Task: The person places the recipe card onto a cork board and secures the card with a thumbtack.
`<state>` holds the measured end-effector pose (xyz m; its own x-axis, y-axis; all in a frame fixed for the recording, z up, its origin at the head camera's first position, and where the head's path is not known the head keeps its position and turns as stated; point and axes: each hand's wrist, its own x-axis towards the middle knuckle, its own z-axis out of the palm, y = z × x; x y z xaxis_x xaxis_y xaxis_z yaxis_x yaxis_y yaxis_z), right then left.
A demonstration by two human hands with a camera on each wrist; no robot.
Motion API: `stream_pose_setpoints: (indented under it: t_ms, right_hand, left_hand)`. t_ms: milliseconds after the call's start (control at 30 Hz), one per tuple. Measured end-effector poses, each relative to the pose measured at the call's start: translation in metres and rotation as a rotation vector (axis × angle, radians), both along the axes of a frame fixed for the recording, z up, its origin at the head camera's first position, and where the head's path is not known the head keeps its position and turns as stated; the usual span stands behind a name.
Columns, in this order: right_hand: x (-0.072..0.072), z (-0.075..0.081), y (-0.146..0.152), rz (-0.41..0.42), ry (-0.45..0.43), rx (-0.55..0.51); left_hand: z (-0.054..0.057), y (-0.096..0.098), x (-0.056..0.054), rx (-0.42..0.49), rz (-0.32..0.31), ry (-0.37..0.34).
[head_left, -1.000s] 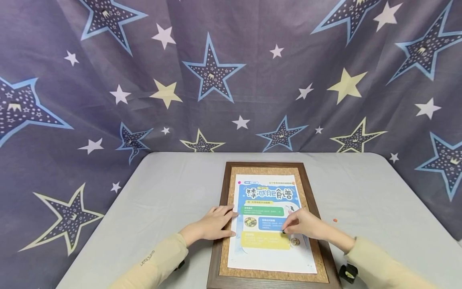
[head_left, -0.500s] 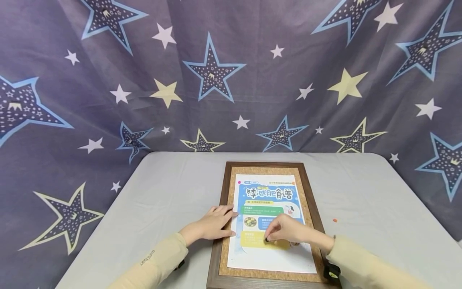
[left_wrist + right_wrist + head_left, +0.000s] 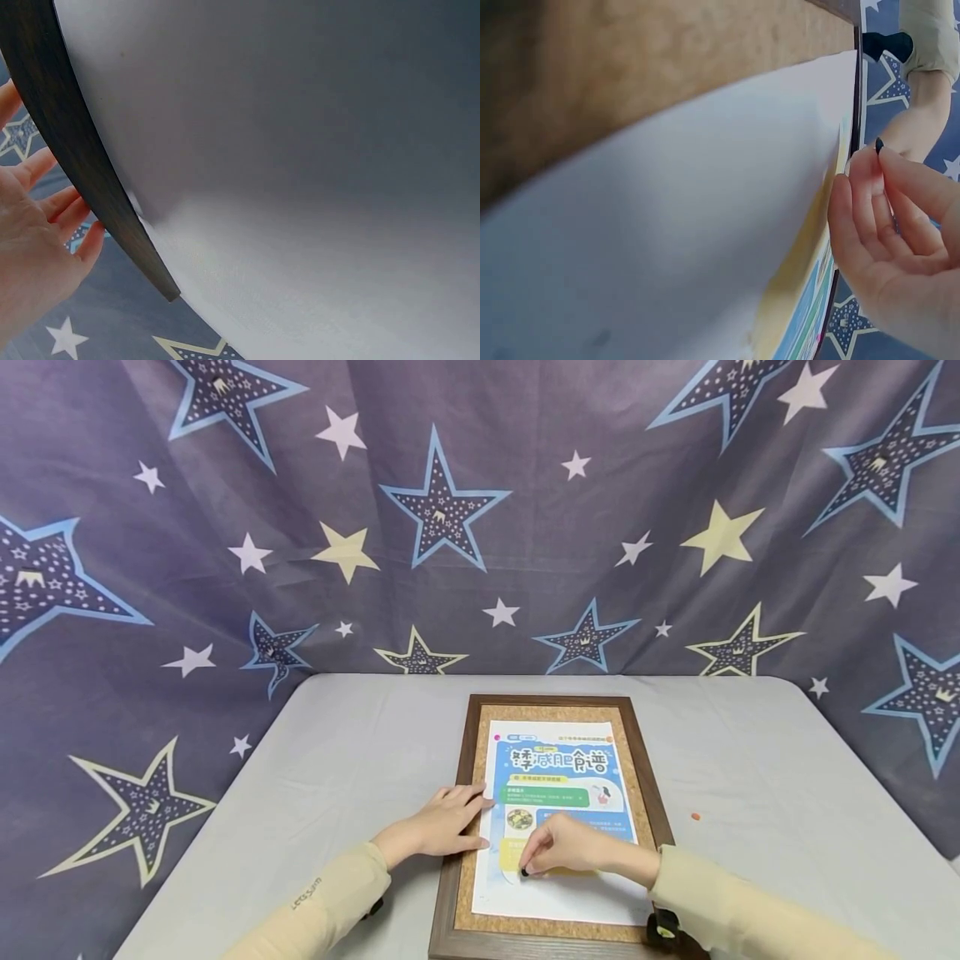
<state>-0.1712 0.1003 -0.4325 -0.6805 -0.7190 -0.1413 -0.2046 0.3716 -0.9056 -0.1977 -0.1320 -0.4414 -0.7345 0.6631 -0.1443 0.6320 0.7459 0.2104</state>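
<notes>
A printed poster (image 3: 562,897) with a blue heading lies on a cork board (image 3: 624,727) in a dark wooden frame. My left hand (image 3: 438,825) rests flat across the frame's left side, its fingertips on the poster's left edge. In the left wrist view its fingers reach over the dark frame bar (image 3: 82,142). Between thumb and fingers my right hand (image 3: 564,843) pinches a small black thumbtack (image 3: 524,872), over the lower left of the poster. The thumbtack shows as a dark tip (image 3: 879,145) in the right wrist view. My right hand hides part of the yellow panel.
At the poster's top corners sit a pink tack (image 3: 497,738) and an orange tack (image 3: 609,740). A small orange piece (image 3: 696,817) lies on the grey table (image 3: 360,735) right of the board. A star-patterned curtain (image 3: 517,552) hangs behind.
My right hand has moved left and slightly down across the poster, carrying the black thumbtack from the right side to the lower left. My left hand has stayed in place.
</notes>
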Motion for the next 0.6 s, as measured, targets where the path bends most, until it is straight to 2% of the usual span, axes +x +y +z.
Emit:
stream_pose_setpoints:
  t_ms: [167,367,600]
  right_hand:
    - [0.000,-0.001,-0.007,0.060,-0.032,-0.053]
    - [0.004,-0.002,-0.021,0.020,-0.067,-0.028]
    - [0.006,-0.005,-0.030,0.022,-0.108,-0.047]
  left_hand:
    - [-0.001,0.000,-0.001,0.003,0.001,-0.001]
    - [-0.004,-0.001,-0.002,-0.003,0.005,0.003]
    - [-0.004,-0.001,-0.002,-0.003,0.003,0.002]
